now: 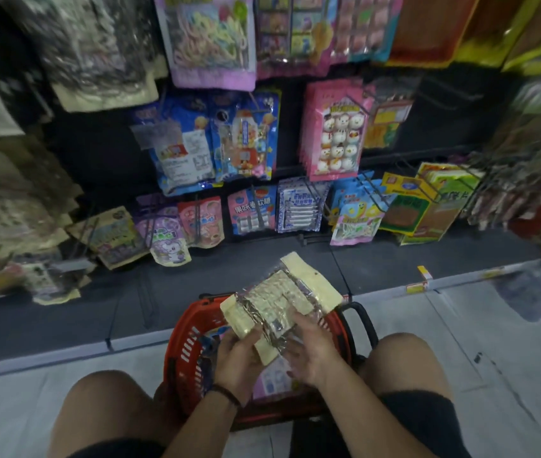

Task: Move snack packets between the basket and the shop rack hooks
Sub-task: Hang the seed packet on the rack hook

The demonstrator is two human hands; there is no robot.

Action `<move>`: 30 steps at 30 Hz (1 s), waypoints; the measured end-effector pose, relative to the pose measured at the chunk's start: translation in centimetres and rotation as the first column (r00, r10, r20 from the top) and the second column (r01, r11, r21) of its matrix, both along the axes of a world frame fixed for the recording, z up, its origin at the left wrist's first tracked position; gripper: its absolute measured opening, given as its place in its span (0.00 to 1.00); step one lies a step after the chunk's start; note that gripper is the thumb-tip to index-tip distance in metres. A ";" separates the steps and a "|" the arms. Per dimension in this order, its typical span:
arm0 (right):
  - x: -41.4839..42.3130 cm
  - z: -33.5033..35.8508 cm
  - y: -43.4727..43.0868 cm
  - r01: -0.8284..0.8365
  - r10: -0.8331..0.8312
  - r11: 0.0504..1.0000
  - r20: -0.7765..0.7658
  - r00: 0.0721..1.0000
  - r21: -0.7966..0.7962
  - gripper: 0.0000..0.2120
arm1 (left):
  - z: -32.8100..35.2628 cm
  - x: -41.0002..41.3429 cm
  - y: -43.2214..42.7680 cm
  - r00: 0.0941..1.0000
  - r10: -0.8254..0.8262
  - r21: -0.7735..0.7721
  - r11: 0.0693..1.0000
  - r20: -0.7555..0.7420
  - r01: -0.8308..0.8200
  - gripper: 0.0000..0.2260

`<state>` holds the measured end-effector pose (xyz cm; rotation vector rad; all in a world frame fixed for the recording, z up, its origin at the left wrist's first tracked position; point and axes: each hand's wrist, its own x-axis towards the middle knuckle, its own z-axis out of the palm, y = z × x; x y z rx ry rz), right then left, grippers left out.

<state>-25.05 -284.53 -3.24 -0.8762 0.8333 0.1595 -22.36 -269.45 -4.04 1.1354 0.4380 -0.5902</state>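
head view: a person squats before a shop rack (394,153), knees apart, with a red basket (176,352) on the floor between them. both hands are up over the basket and share one load, a small stack of cream and foil packets (282,302). the left hand (239,355) grips the near left corner, thumb on top and fingers curled under. the right hand (308,352) holds the near right edge, fingers laid on the foil face. the stack is clear of the basket, tilted, its long axis running from the hands up and away to the right, toward the rack. the cream header end is the far end, so it already leads toward the hooks (356,102). more packets lie below in the basket.

packets that look alike in colour hang at the rack's left (104,94), though blur hides their print. if that is the target, the left hand is the nearer one, and the stack would need to swing left with its header kept forward. whether a free hook waits there, i cannot tell.
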 end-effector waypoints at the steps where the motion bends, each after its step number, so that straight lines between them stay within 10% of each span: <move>1: 0.3 1.4 0.1 -0.001 0.001 1.000 0.050 0.999 0.002 0.25 | 1.6 0.0 0.0 0.999 -0.025 -0.009 1.000 0.041 0.025 0.16; 7: 3.2 10.0 -1.7 0.059 -0.036 0.996 0.317 0.948 -0.062 0.24 | 11.5 0.8 0.6 0.926 -0.230 0.085 0.973 0.298 0.214 0.23; 12: 4.8 16.3 -3.6 -0.001 0.083 0.981 0.417 0.905 -0.193 0.44 | 18.0 3.3 2.3 0.897 -0.156 0.100 0.987 0.414 0.125 0.24; 17: 5.0 22.3 -3.7 -0.083 0.234 0.946 0.482 0.844 -0.315 0.25 | 21.3 4.8 2.4 0.752 -0.251 0.361 0.932 0.610 0.018 0.26; 22: 5.9 25.9 -3.6 -0.037 0.253 0.912 0.488 0.835 -0.410 0.40 | 24.0 6.1 2.5 0.634 -0.361 0.528 0.845 0.684 -0.089 0.38; 25: 6.6 28.0 -1.8 0.123 0.286 0.761 0.499 0.818 -0.637 0.24 | 27.0 6.0 1.5 0.394 -0.523 0.653 0.640 0.756 -0.405 0.43; 30: 6.9 30.2 2.7 0.136 0.426 0.698 0.560 0.711 -0.703 0.11 | 29.7 7.0 -0.2 0.413 -0.346 0.481 0.828 0.843 -0.289 0.33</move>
